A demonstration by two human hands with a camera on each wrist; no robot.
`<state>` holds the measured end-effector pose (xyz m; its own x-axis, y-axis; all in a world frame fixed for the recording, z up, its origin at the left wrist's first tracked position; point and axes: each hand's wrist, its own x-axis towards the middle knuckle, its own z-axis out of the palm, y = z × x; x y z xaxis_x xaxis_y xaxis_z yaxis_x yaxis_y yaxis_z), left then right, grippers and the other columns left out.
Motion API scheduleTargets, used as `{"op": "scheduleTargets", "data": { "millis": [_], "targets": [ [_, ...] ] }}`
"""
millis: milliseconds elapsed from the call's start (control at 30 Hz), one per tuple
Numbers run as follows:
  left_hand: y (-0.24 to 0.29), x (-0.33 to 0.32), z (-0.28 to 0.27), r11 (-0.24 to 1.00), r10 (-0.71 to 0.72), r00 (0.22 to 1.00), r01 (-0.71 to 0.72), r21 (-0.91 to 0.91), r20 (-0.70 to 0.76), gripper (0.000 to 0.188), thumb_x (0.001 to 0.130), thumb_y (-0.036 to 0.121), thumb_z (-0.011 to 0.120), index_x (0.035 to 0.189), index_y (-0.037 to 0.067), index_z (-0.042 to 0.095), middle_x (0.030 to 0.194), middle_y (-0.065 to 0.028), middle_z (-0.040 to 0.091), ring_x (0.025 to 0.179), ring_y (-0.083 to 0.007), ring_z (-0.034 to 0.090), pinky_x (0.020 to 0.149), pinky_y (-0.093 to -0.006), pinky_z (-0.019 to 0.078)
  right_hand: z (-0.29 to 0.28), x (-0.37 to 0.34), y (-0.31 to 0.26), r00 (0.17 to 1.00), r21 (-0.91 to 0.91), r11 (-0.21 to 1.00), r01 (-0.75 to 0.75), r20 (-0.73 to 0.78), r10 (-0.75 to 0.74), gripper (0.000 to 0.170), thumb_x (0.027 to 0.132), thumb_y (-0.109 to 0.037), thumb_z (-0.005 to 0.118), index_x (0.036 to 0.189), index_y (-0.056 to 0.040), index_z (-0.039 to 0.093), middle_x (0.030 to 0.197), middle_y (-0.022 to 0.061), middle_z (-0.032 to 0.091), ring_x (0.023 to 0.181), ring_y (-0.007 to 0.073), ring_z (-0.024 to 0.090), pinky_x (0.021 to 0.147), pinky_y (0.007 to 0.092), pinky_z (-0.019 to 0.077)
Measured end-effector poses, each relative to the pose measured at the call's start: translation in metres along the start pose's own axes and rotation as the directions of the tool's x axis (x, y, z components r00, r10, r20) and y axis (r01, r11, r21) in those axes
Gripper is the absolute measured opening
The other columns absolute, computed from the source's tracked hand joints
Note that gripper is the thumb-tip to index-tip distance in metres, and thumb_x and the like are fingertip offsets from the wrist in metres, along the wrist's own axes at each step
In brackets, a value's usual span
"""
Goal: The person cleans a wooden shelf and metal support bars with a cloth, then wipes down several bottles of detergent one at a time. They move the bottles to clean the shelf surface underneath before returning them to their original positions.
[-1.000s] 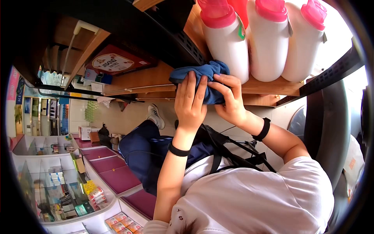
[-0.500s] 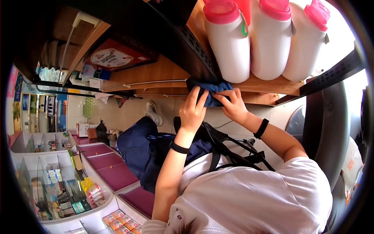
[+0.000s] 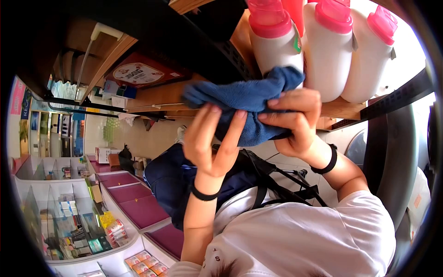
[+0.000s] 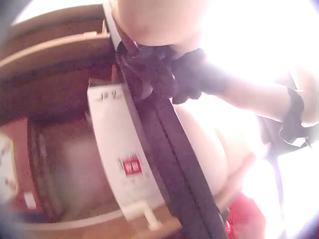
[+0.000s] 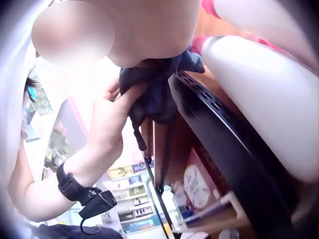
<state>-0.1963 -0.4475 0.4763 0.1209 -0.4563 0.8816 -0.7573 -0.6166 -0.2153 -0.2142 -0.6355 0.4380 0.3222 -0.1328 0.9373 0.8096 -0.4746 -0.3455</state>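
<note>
A blue cloth point(image 3: 251, 99), crumpled and partly spread, is held between both hands in front of the shelf. My left hand point(image 3: 210, 138) grips its left side, fingers over the front folds. My right hand point(image 3: 297, 120) pinches the right side with bent fingers. Behind it, the cloth overlaps the lower part of the nearest white bottle point(image 3: 277, 53) with a pink cap. In the left wrist view the cloth point(image 4: 149, 74) appears dark and blurred beside a shelf post. The right wrist view shows the cloth point(image 5: 149, 89) bunched near the post; both thumbs are mostly hidden.
Two more white bottles point(image 3: 327, 64) stand on the wooden shelf point(image 3: 341, 108) to the right. A black perforated post point(image 5: 214, 112) rises beside the bottles. Left of it, a red box point(image 3: 140, 71) sits on a shelf. Glass display counters point(image 3: 69, 221) lie at lower left.
The cloth was bunched at the shelf edge by the post. Both hands have brought it closer to the head camera and moved apart, so it looks wider and covers part of a bottle.
</note>
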Motion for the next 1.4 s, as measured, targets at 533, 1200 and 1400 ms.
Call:
{"op": "scheduleTargets", "data": {
  "millis": [533, 1200, 1400],
  "targets": [
    [-0.006, 0.011, 0.018, 0.995, -0.035, 0.987, 0.020, 0.097, 0.156, 0.044, 0.082, -0.008, 0.068, 0.122, 0.010, 0.073, 0.139, -0.0163, 0.058, 0.126, -0.0393, 0.058, 0.106, -0.0478, 0.0494, 0.032, 0.004, 0.017, 0.977, -0.015, 0.977, -0.212, -0.043, 0.211, 0.056, 0.059, 0.004, 0.070, 0.114, -0.0050, 0.062, 0.126, 0.0169, 0.060, 0.108, 0.0377, 0.063, 0.088, 0.0430, 0.0542],
    [0.011, 0.059, 0.007, 0.947, 0.158, 0.974, -0.196, 0.255, 0.163, 0.035, 0.091, 0.010, 0.072, 0.126, 0.014, 0.073, 0.144, -0.0184, 0.054, 0.132, -0.0409, 0.053, 0.107, -0.0521, 0.0458, -0.010, 0.039, 0.024, 0.976, 0.061, 0.998, -0.025, -0.216, 0.038, 0.049, 0.065, 0.014, 0.058, 0.112, 0.0009, 0.062, 0.128, 0.0234, 0.059, 0.114, 0.0365, 0.060, 0.102, 0.0426, 0.0475],
    [0.012, 0.100, 0.012, 0.897, 0.190, 0.980, -0.200, 0.395, 0.064, 0.033, 0.090, -0.002, 0.068, 0.122, 0.005, 0.071, 0.129, -0.0157, 0.061, 0.118, -0.0367, 0.060, 0.100, -0.0514, 0.0473, 0.031, 0.094, 0.024, 0.925, 0.308, 0.946, -0.101, -0.322, 0.203, 0.061, 0.077, 0.002, 0.055, 0.138, 0.0026, 0.050, 0.136, 0.0233, 0.056, 0.128, 0.0385, 0.055, 0.108, 0.0407, 0.0437]
  ]
}}
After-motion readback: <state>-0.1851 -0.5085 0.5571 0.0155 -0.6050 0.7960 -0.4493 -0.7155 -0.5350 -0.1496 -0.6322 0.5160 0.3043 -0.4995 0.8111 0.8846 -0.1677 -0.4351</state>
